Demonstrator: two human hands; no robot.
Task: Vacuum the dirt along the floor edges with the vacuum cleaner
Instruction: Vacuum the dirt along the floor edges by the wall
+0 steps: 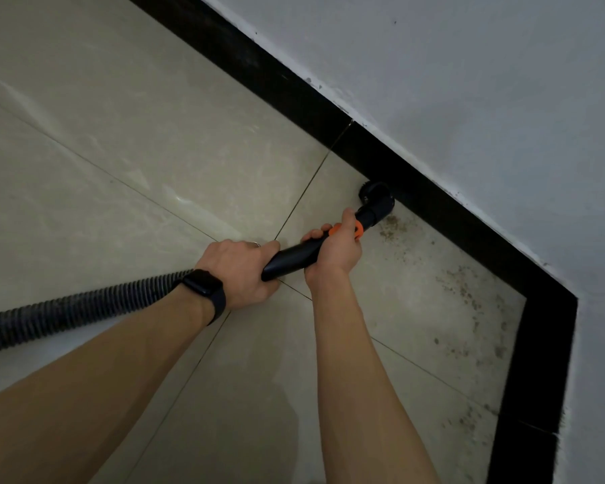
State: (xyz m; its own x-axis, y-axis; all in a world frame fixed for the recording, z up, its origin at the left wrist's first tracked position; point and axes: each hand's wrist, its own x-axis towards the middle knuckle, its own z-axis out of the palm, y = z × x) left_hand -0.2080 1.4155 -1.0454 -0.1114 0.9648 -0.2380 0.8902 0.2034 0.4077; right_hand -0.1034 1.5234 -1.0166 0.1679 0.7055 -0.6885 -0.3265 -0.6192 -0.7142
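Two bare forearms (154, 379) reach up from the 6 o'clock edge toward the middle of the view, the left one with a dark watch (203, 288) at the wrist. The left hand (238, 270), a ring (255, 243) on one finger, has its fingers wrapped round the rear end of the black vacuum wand (294, 258). From there the ribbed hose (67, 316) trails away to 9 o'clock over the floor (119, 117). The right hand (332, 255) grips the wand farther forward, its fingers curled over it just behind the orange collar (358, 231). The wand's long axis runs from 8 o'clock to 2 o'clock, with the working end at 2 o'clock. The brush nozzle (376, 197) sits just right of centre, low on the pale tiles at the foot of the black skirting (294, 89). Black on black, it is hard to tell whether the two touch. The skirting runs from 11 o'clock down to a corner at about 4 o'clock, then turns toward 5 o'clock, closing off the floor ahead of the nozzle. Above it stands a grey-white wall (468, 82), scuffed along its lower edge. Dark specks of dirt (468, 309) lie from just beside the nozzle, at its 4 o'clock, along the skirting into the corner. Thin grout lines (304, 193) cross beneath the hands.
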